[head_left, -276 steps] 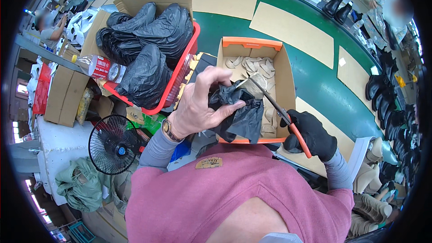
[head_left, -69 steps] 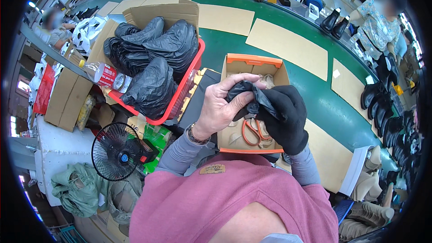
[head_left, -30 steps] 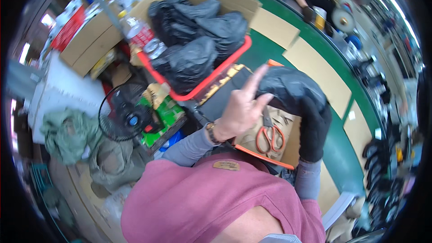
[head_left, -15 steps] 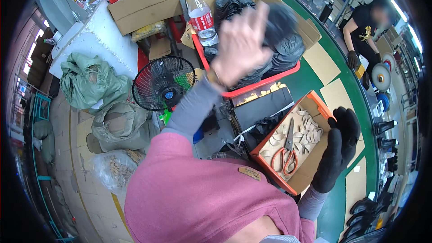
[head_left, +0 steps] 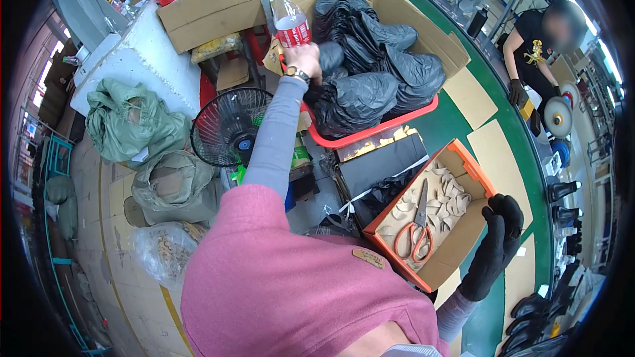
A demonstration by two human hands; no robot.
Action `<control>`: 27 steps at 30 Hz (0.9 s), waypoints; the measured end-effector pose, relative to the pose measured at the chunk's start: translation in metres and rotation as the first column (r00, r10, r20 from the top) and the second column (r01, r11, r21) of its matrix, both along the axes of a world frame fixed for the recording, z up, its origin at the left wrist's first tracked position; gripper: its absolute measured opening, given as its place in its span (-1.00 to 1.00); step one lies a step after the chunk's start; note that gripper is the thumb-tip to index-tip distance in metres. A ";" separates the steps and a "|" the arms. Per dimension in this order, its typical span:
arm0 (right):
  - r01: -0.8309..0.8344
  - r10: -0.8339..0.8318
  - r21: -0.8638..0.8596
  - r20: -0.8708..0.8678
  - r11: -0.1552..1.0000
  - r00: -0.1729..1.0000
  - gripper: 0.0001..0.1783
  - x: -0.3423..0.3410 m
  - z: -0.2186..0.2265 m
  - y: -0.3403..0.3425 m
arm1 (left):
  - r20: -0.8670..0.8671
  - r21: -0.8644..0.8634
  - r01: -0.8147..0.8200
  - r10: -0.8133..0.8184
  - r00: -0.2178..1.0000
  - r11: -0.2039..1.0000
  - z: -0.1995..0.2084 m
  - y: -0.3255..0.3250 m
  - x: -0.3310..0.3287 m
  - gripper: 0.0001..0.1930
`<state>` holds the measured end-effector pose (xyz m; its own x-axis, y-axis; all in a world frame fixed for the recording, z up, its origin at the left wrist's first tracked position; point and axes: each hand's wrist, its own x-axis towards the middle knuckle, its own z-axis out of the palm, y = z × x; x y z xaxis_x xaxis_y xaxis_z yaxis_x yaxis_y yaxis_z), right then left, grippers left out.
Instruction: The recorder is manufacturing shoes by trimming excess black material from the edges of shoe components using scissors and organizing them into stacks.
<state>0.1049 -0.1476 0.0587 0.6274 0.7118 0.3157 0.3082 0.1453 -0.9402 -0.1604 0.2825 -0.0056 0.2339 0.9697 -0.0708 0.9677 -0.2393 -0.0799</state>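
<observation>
My bare left hand (head_left: pixel 304 61), with a watch on the wrist, is at the left rim of a red basket (head_left: pixel 383 128). Its fingers curl downward beside black plastic bundles (head_left: pixel 360 96); what they grip is hidden. Just behind it, the clear bottle (head_left: pixel 291 20) with a red label and yellow cap is partly covered. My right hand (head_left: pixel 496 244), in a black glove, is beside an orange-edged cardboard box (head_left: pixel 456 251), fingers loosely bent and apart, holding nothing visible. Inside the box lie orange-handled scissors (head_left: pixel 415 228) and several beige strips (head_left: pixel 450 195).
A black fan (head_left: pixel 231 127) stands left of my left arm. Green sacks (head_left: pixel 135 119) and a clear bag (head_left: pixel 165 251) rest on the floor. Across the green table (head_left: pixel 476 92), a person (head_left: pixel 536 46) sits near a round wheel (head_left: pixel 559 117). Black shoes (head_left: pixel 532 307) line the right side.
My left hand has come down and left from above the black bundles to the basket's left rim, its fingers now curled. My right hand has shifted slightly downward beside the box.
</observation>
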 end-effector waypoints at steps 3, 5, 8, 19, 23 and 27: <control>0.056 -0.056 0.003 0.027 0.998 0.998 -0.63 0.007 -0.002 -0.005 | 0.210 0.316 -0.062 -0.006 0.978 0.947 0.058 -0.039 -0.003 -0.06; 0.068 -0.067 -0.011 0.022 0.998 0.997 -0.62 0.009 -0.007 -0.002 | 0.316 0.329 0.079 -0.188 0.930 0.941 0.097 -0.074 0.007 -0.12; 0.073 -0.073 0.000 -0.001 0.997 0.997 -0.64 0.006 -0.006 0.003 | 0.147 0.334 0.348 -0.414 0.899 0.876 0.111 -0.113 0.046 -0.14; 0.042 -0.046 -0.109 -0.027 0.993 0.999 -0.62 0.009 -0.015 -0.012 | 0.121 0.145 0.490 -0.507 0.853 0.860 0.043 -0.123 0.043 -0.01; 0.065 -0.069 -0.119 -0.027 0.991 0.997 -0.63 0.007 -0.017 -0.022 | 0.127 0.152 0.451 -0.470 0.873 0.879 0.024 -0.133 0.043 0.04; 0.128 -0.134 -0.090 -0.065 0.988 0.989 -0.60 0.013 -0.012 -0.032 | 0.137 0.153 0.466 -0.486 0.863 0.871 0.014 -0.120 0.040 -0.03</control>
<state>0.1178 -0.1798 0.0467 0.7358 0.6441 0.2093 0.2519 0.0266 -0.9674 -0.1200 0.1627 0.0083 0.6676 0.7362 0.1111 0.7394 -0.6731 0.0175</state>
